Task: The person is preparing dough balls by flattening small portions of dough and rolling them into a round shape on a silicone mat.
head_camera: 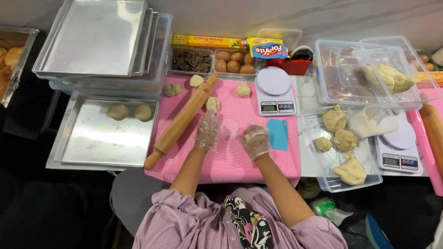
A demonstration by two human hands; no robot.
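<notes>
From my far seat I see, at the left, a steel baking tray carrying two dough balls. Next comes the pink silicone mat on the desk, with a wooden rolling pin lying slantwise along its left side and small dough pieces scattered near its top edge. My left hand, in a clear plastic glove, rests spread flat on the mat just below one dough piece, holding nothing. My right hand, gloved too, is curled around a small lump of dough just above the mat. Just beside it lies a blue scraper, and above that a white kitchen scale. Further right, a clear plastic tub holds several larger dough portions.
</notes>
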